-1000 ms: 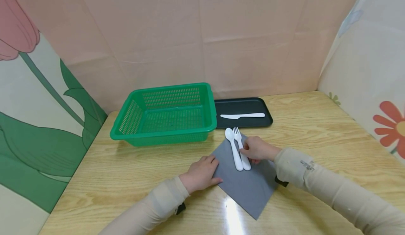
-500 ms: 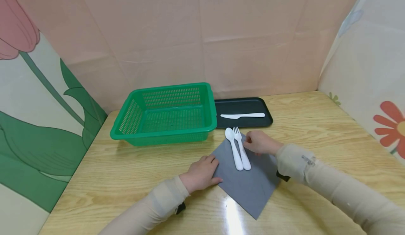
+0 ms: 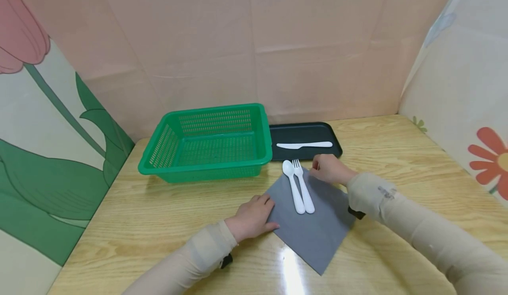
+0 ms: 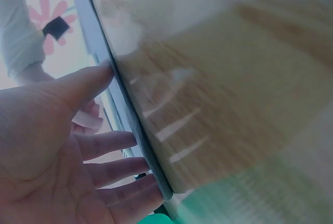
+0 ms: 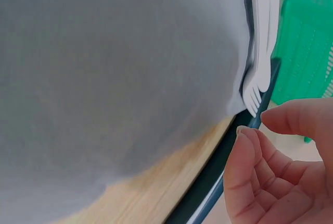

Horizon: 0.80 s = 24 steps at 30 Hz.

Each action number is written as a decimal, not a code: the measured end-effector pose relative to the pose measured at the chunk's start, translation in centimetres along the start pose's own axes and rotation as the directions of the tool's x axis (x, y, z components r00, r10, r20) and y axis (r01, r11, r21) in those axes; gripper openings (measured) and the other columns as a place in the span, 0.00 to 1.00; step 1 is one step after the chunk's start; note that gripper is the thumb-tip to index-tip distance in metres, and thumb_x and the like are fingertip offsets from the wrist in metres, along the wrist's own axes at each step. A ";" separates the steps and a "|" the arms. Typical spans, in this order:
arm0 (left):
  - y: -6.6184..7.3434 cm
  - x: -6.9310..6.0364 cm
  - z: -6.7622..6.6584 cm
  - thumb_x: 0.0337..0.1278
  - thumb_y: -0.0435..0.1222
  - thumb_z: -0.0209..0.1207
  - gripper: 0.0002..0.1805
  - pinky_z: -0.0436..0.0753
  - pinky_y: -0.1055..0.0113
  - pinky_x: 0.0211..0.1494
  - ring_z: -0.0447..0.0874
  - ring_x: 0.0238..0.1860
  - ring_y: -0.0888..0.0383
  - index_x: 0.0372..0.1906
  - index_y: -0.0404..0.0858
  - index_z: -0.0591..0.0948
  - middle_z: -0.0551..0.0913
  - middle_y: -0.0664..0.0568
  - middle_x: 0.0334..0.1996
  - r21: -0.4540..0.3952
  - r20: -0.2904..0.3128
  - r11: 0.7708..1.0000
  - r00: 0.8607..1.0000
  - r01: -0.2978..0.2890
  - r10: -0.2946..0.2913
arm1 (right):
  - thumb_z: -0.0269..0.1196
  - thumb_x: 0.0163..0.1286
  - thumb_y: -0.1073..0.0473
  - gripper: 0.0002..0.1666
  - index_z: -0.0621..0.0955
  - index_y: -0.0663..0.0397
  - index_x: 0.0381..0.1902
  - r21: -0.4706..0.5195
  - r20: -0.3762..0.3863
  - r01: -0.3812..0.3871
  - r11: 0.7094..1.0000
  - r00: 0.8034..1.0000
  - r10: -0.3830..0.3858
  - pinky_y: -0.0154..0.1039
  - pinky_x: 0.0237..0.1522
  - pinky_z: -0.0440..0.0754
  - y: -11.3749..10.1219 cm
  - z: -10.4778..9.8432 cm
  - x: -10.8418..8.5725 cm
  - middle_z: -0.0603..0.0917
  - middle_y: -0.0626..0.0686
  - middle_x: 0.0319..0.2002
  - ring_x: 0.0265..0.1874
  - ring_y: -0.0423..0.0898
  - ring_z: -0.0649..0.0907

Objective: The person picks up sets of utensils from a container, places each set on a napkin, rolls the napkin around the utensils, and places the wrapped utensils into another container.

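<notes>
A grey napkin lies flat, turned cornerwise on the table. On it a white spoon and a white fork lie side by side, heads pointing away from me. My left hand rests at the napkin's left edge; in the left wrist view its thumb and extended fingertips touch that edge. My right hand hovers over the napkin's far side, right of the fork. The right wrist view shows its fingers loosely bent, with a gap between thumb and index finger and nothing held.
A black tray with a white knife on it stands behind the napkin. To its left is a green perforated basket, its rim overlapping the tray in view. Wood-grain tabletop surrounds these things. Patterned sheets hang behind and at the sides.
My right hand has let go of the fork and moved away from it, back toward the tray and slightly right. The fork lies beside the spoon. My left hand has stayed put.
</notes>
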State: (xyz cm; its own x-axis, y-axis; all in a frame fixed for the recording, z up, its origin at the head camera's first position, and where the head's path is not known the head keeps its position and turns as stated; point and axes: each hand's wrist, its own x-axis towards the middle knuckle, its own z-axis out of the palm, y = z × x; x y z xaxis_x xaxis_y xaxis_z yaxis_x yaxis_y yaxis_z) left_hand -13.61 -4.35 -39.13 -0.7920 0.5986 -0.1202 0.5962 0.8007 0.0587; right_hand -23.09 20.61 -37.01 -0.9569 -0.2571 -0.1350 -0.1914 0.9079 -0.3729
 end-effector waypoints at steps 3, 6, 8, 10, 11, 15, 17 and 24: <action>0.0 0.0 0.0 0.58 0.56 0.55 0.29 0.81 0.64 0.47 0.74 0.55 0.54 0.55 0.39 0.73 0.74 0.48 0.56 0.000 0.000 1.000 1.000 0.000 0.000 | 0.58 0.60 0.61 0.09 0.78 0.63 0.30 0.003 -0.022 0.013 1.000 1.000 -0.013 0.35 0.24 0.71 0.3 -0.4 0.2 0.79 0.53 0.23 0.22 0.44 0.75; 0.0 0.0 0.0 0.58 0.56 0.55 0.30 0.81 0.63 0.48 0.74 0.56 0.53 0.56 0.38 0.73 0.74 0.48 0.56 0.001 0.003 1.000 1.000 0.001 -0.001 | 0.57 0.60 0.61 0.09 0.77 0.64 0.31 -0.004 -0.044 0.021 1.000 0.999 -0.021 0.35 0.25 0.72 0.9 -0.7 0.5 0.79 0.54 0.24 0.23 0.45 0.75; 0.0 0.1 -0.1 0.58 0.56 0.55 0.30 0.81 0.63 0.49 0.74 0.57 0.53 0.56 0.38 0.73 0.73 0.48 0.57 -0.001 0.007 1.000 1.000 0.001 -0.001 | 0.56 0.60 0.61 0.09 0.77 0.64 0.31 -0.007 -0.062 0.021 1.000 0.998 -0.021 0.36 0.25 0.72 1.3 -0.8 0.7 0.79 0.55 0.24 0.23 0.46 0.75; 0.0 0.1 -0.1 0.58 0.56 0.55 0.30 0.81 0.63 0.49 0.74 0.57 0.53 0.56 0.39 0.73 0.73 0.48 0.57 -0.003 0.009 1.000 1.000 0.002 -0.002 | 0.56 0.60 0.61 0.09 0.77 0.63 0.30 -0.017 -0.079 0.024 1.000 0.997 -0.025 0.37 0.26 0.72 1.7 -0.9 1.0 0.79 0.55 0.23 0.23 0.47 0.75; 0.0 0.1 -0.1 0.58 0.56 0.55 0.30 0.81 0.63 0.50 0.74 0.57 0.53 0.56 0.39 0.73 0.73 0.48 0.57 -0.004 0.009 1.000 1.000 0.002 -0.002 | 0.56 0.60 0.61 0.08 0.77 0.63 0.30 -0.024 -0.087 0.023 0.999 0.996 -0.025 0.37 0.26 0.72 1.9 -0.9 1.1 0.79 0.55 0.23 0.23 0.47 0.75; 0.0 0.1 0.0 0.58 0.56 0.56 0.29 0.81 0.64 0.49 0.74 0.56 0.54 0.56 0.39 0.73 0.74 0.48 0.57 -0.007 0.004 1.000 1.000 -0.001 0.001 | 0.57 0.61 0.61 0.08 0.76 0.63 0.30 -0.036 -0.108 0.014 0.999 0.994 -0.017 0.38 0.26 0.71 2.3 -1.1 1.6 0.79 0.55 0.24 0.23 0.47 0.75; 0.0 0.0 0.0 0.57 0.56 0.56 0.29 0.81 0.64 0.48 0.74 0.56 0.54 0.55 0.39 0.73 0.74 0.48 0.56 -0.007 0.000 1.000 1.000 -0.002 0.002 | 0.57 0.61 0.61 0.08 0.76 0.64 0.31 -0.034 -0.117 0.009 0.999 0.993 -0.013 0.38 0.27 0.72 2.5 -1.2 1.8 0.79 0.56 0.25 0.24 0.47 0.75; 0.0 0.0 0.0 0.58 0.55 0.56 0.29 0.81 0.64 0.49 0.74 0.56 0.54 0.56 0.39 0.73 0.74 0.48 0.57 -0.007 0.003 1.000 1.000 0.000 0.000 | 0.57 0.63 0.64 0.08 0.76 0.67 0.36 -0.036 -0.149 -0.004 0.999 0.989 -0.001 0.41 0.31 0.75 3.3 -1.6 2.6 0.80 0.60 0.30 0.27 0.49 0.77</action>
State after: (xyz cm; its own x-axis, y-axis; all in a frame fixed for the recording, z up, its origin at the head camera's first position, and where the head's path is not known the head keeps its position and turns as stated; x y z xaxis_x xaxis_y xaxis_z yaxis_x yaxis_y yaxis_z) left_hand -13.64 -4.34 -39.10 -0.7914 0.5987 -0.1233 0.5954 0.8007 0.0657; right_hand -26.52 23.46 -37.05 -0.9786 -0.2057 0.0041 -0.1949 0.9204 -0.3390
